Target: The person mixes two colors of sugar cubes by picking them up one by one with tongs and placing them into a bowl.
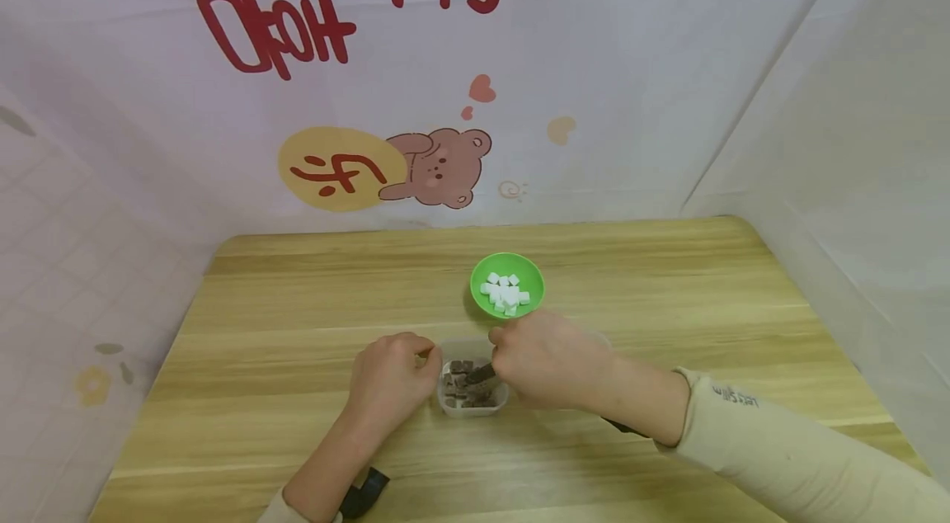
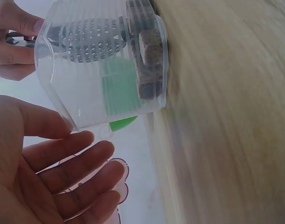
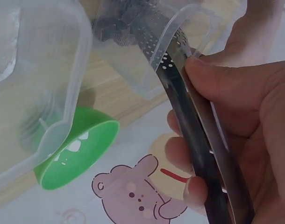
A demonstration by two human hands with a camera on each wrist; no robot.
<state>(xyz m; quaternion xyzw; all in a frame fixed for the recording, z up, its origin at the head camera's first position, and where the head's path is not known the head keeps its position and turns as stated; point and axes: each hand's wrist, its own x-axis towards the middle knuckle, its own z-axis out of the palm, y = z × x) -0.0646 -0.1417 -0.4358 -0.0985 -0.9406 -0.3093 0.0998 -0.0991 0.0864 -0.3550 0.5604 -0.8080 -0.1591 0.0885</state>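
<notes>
A white cloth (image 1: pixel 631 77) behind the wood-grained table (image 1: pixel 297 300) bears red lettering (image 1: pixel 275 28), pink hearts (image 1: pixel 482 88) and a cartoon bear (image 1: pixel 449 168) beside a yellow disc (image 1: pixel 337 148).

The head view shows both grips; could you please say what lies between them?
Between the left grip and right grip, the head view shows a clear container holding brown cubes, plus tongs.

- Head view: soft, even light; white cubes (image 1: pixel 508 294) nearly washed out.
- Left wrist: surface (image 2: pixel 226 102) blurred, pale glints on the clear container (image 2: pixel 81 91).
- Right wrist: dim, greyish.
</notes>
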